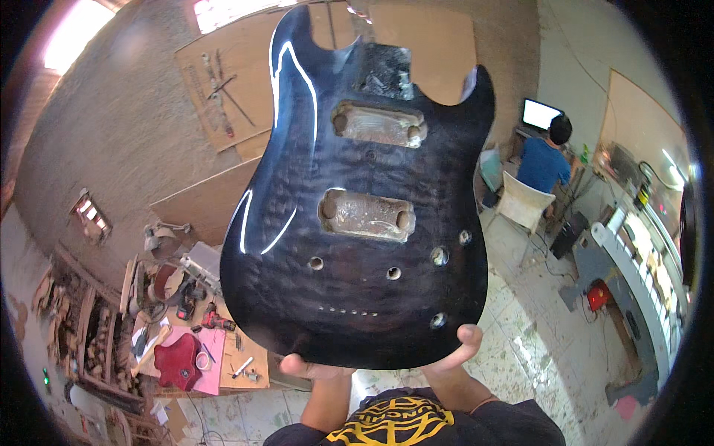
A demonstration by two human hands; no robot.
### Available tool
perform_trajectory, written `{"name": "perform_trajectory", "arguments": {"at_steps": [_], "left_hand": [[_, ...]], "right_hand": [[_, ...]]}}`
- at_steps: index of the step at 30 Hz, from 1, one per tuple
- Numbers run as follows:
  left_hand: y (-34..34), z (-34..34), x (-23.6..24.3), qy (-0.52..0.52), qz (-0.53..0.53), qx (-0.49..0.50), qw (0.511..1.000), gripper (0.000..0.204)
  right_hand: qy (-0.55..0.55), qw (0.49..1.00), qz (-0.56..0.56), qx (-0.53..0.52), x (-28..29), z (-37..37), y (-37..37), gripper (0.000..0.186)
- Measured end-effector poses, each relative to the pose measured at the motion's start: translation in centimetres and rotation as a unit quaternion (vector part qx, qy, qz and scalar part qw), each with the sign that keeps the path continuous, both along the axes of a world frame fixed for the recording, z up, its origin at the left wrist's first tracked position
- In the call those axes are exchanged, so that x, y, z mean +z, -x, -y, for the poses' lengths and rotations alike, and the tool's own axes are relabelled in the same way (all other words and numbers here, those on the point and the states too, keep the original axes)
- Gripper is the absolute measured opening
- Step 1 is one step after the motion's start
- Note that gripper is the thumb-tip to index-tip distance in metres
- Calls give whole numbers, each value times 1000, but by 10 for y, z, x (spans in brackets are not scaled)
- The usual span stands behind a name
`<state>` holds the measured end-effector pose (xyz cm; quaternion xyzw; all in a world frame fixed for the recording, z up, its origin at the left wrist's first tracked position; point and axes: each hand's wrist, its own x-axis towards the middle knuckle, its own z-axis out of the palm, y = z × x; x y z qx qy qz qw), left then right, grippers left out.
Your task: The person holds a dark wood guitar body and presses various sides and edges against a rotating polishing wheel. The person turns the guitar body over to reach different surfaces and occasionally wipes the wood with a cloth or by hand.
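Note:
A glossy black electric guitar body (357,290) fills the middle of the head view, held up with its front toward me and its neck pocket (384,70) at the top. Two routed pickup cavities and several drilled holes show bare material in the dark finish; bright light streaks reflect along its left edge. At the lower left edge my left hand (316,367) grips it, thumb in front and fingers hidden behind. My right hand (455,354) holds the lower right edge the same way, thumb turned up along the rim.
On the left, a workbench (256,364) carries a red guitar body (178,362), a cordless drill (216,318) and a tape roll (203,361). Wood pieces fill a shelf (93,334). At the right, a person (543,167) sits before a monitor, near a large grey machine (639,282).

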<state>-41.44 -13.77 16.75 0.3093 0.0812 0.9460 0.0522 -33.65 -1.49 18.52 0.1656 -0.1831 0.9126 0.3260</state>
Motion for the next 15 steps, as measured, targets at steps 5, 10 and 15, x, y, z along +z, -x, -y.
{"name": "perform_trajectory", "arguments": {"at_steps": [5, 10, 15], "left_hand": [[63, 73, -53, 71, 37, 215, 973, 109], [60, 59, 87, 118, -101, 40, 987, 109], [130, 124, 54, 103, 28, 261, 959, 95]], "right_hand": [[-34, 995, -32, 85, 1, -59, 17, 69], [-45, 986, 47, 156, -13, -81, 36, 67], [-68, 936, 183, 293, -47, -77, 55, 62]]}}
